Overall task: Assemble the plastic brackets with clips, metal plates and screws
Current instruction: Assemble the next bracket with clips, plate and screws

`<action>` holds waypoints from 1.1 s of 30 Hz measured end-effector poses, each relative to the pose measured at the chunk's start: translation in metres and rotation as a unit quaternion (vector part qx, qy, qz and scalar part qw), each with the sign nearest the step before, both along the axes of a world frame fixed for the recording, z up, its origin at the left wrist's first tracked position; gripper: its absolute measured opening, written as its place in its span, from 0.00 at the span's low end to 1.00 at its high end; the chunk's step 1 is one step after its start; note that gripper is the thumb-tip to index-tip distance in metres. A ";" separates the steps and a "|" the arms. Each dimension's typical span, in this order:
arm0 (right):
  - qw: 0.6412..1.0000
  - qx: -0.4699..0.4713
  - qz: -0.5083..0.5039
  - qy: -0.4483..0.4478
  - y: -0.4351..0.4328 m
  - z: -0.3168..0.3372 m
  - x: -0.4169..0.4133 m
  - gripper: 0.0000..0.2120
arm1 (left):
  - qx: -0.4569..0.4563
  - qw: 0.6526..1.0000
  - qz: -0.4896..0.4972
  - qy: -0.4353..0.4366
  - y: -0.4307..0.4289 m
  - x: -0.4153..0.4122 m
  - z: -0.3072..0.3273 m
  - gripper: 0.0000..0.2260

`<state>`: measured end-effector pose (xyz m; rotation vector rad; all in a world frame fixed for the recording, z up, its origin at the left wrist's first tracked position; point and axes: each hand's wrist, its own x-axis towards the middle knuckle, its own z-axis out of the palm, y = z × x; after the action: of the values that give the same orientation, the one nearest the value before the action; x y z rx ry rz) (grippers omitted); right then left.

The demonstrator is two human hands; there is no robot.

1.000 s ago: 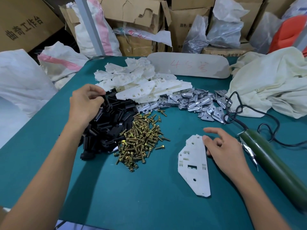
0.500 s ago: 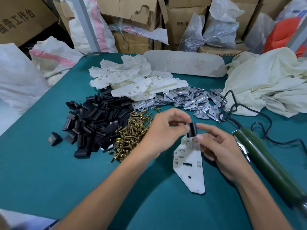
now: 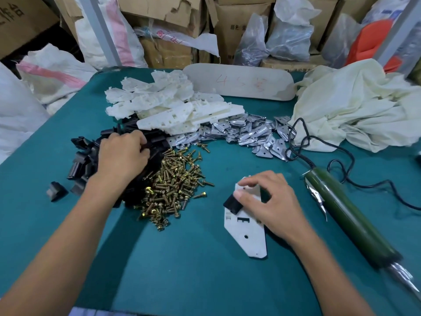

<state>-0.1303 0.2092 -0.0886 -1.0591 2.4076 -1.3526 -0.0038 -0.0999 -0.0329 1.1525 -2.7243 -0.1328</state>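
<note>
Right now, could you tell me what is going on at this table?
A person is assembling brackets. The right hand holds a white plastic bracket on the table, thumb on a black clip. The left hand reaches into the black clip pile. Screws, metal plates and the electric screwdriver lie untouched.

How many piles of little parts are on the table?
4: white brackets at the back, black clips under the left hand, metal plates right of them, brass screws in front. None seems hidden.

Left grip [image 3: 123, 153]: fingertips buried in black clips [image 3: 79, 156], hold unclear. Right grip [image 3: 271, 201] covers bracket [image 3: 248, 233] upper right edge. Screwdriver [image 3: 348, 220] tip cut off at right frame edge. Red writing on board [image 3: 239, 83] illegible.
</note>
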 end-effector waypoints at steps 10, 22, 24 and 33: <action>0.996 0.027 0.080 -0.031 0.005 0.003 0.002 0.25 | -0.038 0.999 0.005 -0.010 -0.017 0.001 -0.007 0.15; 0.964 -0.152 -0.051 -0.212 0.005 0.014 -0.009 0.16 | 0.002 1.000 -0.001 0.028 -0.016 0.007 0.017 0.17; 0.948 -0.178 -0.079 -0.252 0.005 0.013 -0.013 0.16 | 0.021 1.000 -0.009 -0.001 -0.018 0.007 0.019 0.16; 0.909 -0.222 -0.126 -0.330 0.008 0.014 -0.021 0.17 | -0.007 0.997 -0.002 0.082 -0.007 0.010 0.021 0.11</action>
<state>-0.1511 0.2169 -0.0749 -0.2557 1.8036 -2.0058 0.0067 -0.1067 -0.0123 1.0816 -2.5799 -0.2003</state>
